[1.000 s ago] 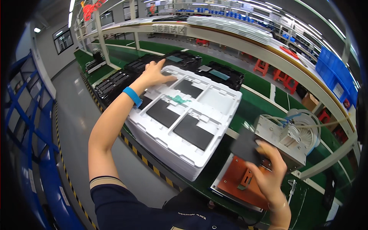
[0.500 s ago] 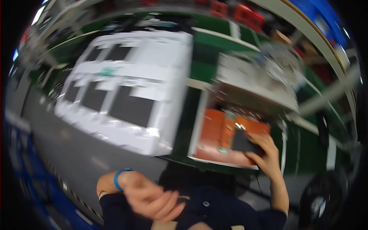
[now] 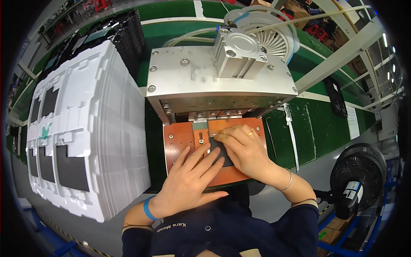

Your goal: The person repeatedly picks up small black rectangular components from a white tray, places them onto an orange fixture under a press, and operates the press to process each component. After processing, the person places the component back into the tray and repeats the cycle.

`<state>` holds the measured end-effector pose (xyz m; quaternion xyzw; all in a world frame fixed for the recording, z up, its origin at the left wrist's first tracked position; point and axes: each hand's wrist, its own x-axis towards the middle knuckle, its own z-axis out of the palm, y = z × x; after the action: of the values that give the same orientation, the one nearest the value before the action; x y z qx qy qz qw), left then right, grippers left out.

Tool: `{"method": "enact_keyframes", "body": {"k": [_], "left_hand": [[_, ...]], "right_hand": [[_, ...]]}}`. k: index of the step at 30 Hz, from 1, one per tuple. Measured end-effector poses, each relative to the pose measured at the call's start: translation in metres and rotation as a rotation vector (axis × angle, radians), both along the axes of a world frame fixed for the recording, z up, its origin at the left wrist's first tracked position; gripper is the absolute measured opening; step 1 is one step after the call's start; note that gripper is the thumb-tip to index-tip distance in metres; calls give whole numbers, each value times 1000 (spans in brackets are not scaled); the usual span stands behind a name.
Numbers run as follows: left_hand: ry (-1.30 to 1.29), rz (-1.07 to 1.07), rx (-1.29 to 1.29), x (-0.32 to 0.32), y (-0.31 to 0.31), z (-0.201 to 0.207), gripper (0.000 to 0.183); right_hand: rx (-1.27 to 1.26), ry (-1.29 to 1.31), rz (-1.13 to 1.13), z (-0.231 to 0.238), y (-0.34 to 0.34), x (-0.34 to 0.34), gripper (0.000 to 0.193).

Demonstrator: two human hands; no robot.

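Note:
A thin black rectangular sheet (image 3: 228, 160) lies on the orange base plate (image 3: 176, 139) of a small metal press, its left edge next to a slotted orange block (image 3: 200, 136). My left hand (image 3: 188, 182) is open, fingers spread, over the plate's front left, fingertips at the block and the sheet's left side. My right hand (image 3: 245, 152) bends over the sheet with thumb and fingertips drawn together at its far edge. Those fingers cover much of the sheet, so the exact grip is partly hidden.
The press's silver top (image 3: 184, 79) carries a cylinder with hoses, just beyond my hands. A tall stack of white trays (image 3: 98, 141), holding black sheets, stands at left. On the green bench's right lies a caliper-like tool (image 3: 291, 132). A black fan (image 3: 357, 184) stands right.
My view has swung right, bringing the press to the middle. My left hand has come from near my body onto the plate; my right fingers have drawn together at the sheet's far edge.

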<state>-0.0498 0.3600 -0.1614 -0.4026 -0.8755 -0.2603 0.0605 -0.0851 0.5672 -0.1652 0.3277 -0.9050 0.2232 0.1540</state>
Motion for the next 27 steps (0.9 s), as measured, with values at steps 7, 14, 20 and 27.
{"method": "enact_keyframes", "body": {"k": [7, 14, 20, 27], "left_hand": [[-35, 1, -34, -3, 0, 0, 67], [-34, 1, -48, -6, 1, -1, 66], [-59, 2, -51, -6, 0, 1, 66], [-123, 8, -18, -5, -5, 2, 69]], "right_hand": [[25, 35, -121, -1, -6, -3, 34], [74, 13, -74, 1, -1, -1, 32], [-6, -41, -114, 2, -1, -1, 36], [-65, -210, -40, 17, 32, 29, 42]]}}
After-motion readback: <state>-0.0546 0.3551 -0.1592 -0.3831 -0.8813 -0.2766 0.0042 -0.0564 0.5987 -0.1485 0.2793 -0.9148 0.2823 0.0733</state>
